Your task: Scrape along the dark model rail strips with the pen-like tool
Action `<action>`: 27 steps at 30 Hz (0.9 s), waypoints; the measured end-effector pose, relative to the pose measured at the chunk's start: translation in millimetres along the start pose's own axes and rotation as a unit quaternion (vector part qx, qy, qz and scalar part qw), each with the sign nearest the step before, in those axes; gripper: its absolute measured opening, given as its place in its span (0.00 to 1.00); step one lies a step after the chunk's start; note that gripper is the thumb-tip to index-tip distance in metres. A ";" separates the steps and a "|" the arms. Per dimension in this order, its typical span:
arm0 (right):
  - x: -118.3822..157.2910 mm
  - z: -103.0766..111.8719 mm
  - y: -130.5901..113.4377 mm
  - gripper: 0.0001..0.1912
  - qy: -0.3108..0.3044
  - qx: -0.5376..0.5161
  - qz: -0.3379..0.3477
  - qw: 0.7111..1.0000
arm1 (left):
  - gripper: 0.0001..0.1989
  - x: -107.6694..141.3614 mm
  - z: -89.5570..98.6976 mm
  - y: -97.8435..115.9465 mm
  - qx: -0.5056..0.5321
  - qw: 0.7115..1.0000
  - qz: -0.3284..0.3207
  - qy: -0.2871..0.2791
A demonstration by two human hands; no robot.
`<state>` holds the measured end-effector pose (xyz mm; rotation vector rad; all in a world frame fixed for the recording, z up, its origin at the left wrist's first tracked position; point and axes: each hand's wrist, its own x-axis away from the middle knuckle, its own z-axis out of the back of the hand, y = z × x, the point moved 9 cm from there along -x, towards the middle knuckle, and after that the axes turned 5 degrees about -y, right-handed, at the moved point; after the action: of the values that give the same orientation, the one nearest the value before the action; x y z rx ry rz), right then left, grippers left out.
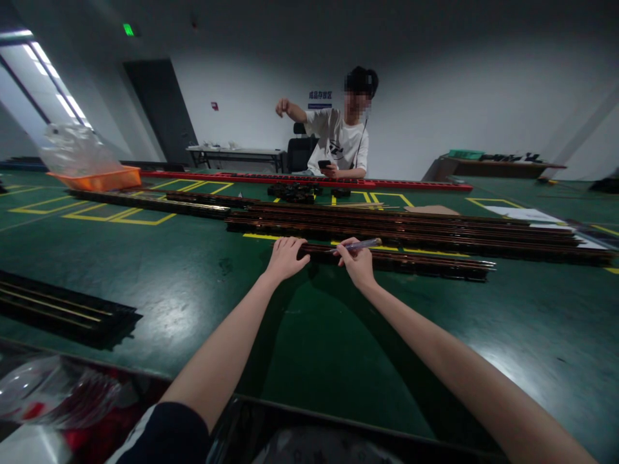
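A long dark rail with coppery metal strips (416,260) lies crosswise on the green table in front of me. At its left end rests my left hand (288,258), fingers bent over the rail and gripping it. My right hand (356,261) pinches a slim, partly clear pen-like tool (362,245), whose thin tip points left and down at the rail. Whether the tip touches the rail I cannot tell. Just behind lies a bundle of similar long rails (411,225).
Further rails (58,309) lie at the left. An orange tray (111,179) holds a clear plastic bag. Small black parts (293,192) and a red bar (338,183) lie farther back. Across the table a person (341,138) holds a phone. White papers (525,214) lie at the right.
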<state>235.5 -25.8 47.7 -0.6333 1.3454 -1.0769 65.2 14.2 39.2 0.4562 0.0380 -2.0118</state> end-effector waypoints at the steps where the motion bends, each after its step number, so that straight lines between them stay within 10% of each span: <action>1: -0.2 0.2 0.9 0.11 0.000 0.000 0.000 1.000 | 0.22 0.0 0.0 0.0 -0.001 1.000 0.000 0.002; 27: -0.4 -3.6 3.6 0.10 -0.010 -0.006 -0.013 1.000 | 0.18 -0.8 -2.0 0.9 -0.023 1.000 0.002 0.019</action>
<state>232.9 -23.2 44.1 -0.6706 1.3298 -1.0818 66.9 14.9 37.8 0.4653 0.1058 -1.9953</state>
